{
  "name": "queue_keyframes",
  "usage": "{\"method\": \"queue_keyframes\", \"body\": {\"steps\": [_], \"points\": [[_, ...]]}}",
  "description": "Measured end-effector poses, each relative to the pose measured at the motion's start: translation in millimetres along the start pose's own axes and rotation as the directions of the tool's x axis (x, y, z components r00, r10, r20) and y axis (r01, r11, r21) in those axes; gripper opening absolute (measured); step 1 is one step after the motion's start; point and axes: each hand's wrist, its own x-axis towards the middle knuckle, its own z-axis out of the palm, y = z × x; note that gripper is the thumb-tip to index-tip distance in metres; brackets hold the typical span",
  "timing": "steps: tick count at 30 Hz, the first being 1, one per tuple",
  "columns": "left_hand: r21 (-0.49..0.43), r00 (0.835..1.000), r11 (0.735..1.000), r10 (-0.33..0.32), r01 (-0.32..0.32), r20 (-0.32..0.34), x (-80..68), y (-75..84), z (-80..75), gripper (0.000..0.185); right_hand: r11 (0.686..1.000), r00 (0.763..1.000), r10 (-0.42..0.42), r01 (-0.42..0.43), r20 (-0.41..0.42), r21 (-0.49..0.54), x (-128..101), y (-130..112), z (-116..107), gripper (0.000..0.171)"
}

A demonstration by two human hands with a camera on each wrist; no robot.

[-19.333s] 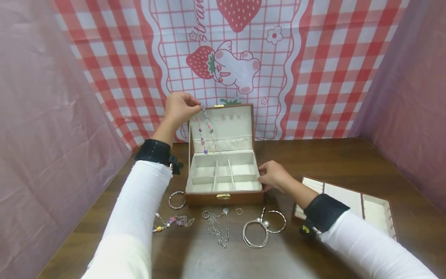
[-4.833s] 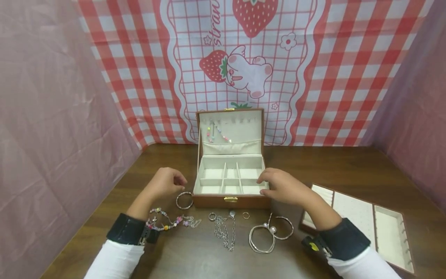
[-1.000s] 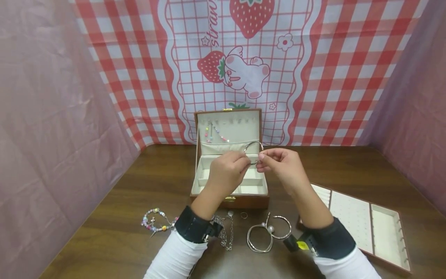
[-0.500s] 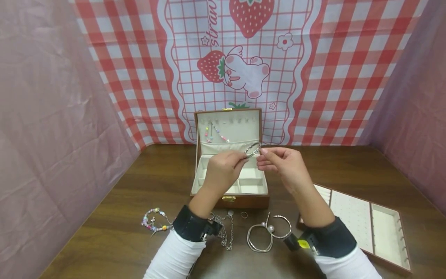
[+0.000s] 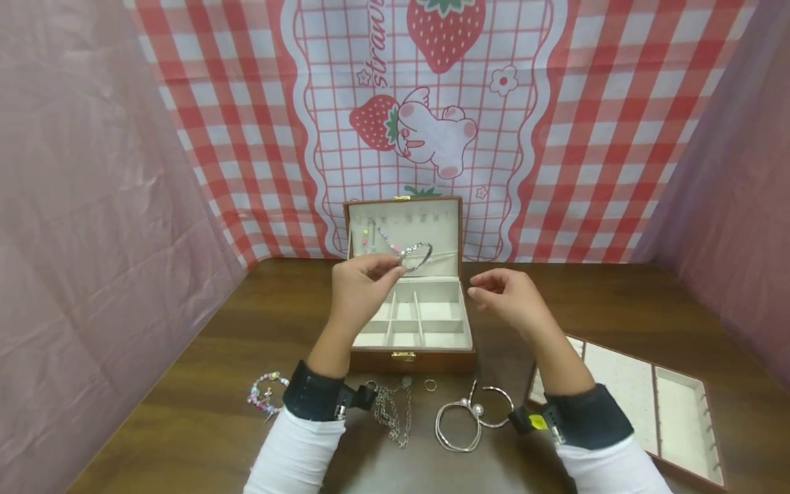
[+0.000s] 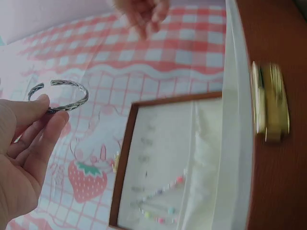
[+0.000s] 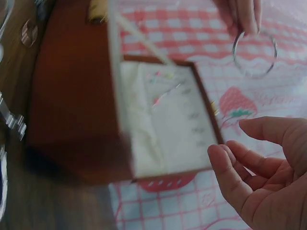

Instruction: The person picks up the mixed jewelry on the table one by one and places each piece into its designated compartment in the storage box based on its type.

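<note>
My left hand (image 5: 361, 291) pinches a silver twisted bangle (image 6: 72, 106) between thumb and fingers, holding it up in front of the open lid of a brown jewellery box (image 5: 376, 361). The bangle is a cuff with a small gap in its ring, plain in the left wrist view. To the right of the box, my right hand (image 5: 515, 298) hovers with loosely bent fingers and nothing between them. A colourful beaded string (image 6: 163, 190) hangs from the hooks inside the lid. Divided cream compartments (image 5: 438, 312) fill the box's base, partly hidden by the left hand.
Before the box lie a silver chain necklace (image 5: 407, 415), a small ring (image 5: 431, 390) and several bangles (image 5: 457, 449) with pearls. Beaded jewellery (image 5: 253, 396) sits at left, partly behind the left wrist. A cream-lined tray (image 5: 623, 384) rests at right beneath the right forearm.
The bangle, on the table 4.8 s ago, was between both hands one second ago. The right hand has come off it, and the left hand has carried it leftward. Earlier, beads went onto the lid hooks.
</note>
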Motion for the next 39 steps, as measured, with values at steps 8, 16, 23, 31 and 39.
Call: {"method": "queue_keyframes", "body": {"steps": [8,16,23,31,39], "points": [[0.071,0.935,0.948,-0.317,0.309,0.161,18.4,-22.4,-27.3,0.014,0.996,0.995,0.050,-0.043,0.086,-0.077,14.8,28.2,3.4,0.037],[0.034,0.795,0.857,-0.491,0.514,0.355,51.5,-51.5,-41.9,0.018,0.988,0.972,0.146,-0.152,0.182,0.017,26.4,44.8,13.7,0.049],[0.109,0.681,0.791,-0.580,0.602,0.447,69.6,-63.7,-47.3,0.020,0.984,0.962,0.178,-0.180,0.205,-0.008,31.2,47.0,27.3,0.048],[0.329,0.552,0.726,-0.679,0.604,0.484,81.3,-81.6,-39.7,0.020,0.990,0.977,0.136,-0.126,0.164,-0.068,29.1,46.8,30.4,0.043],[0.496,0.394,0.644,-0.758,0.583,0.520,79.7,-86.5,-26.5,0.009,0.975,0.990,0.081,-0.056,0.113,-0.214,26.5,42.4,34.5,0.034]]}}
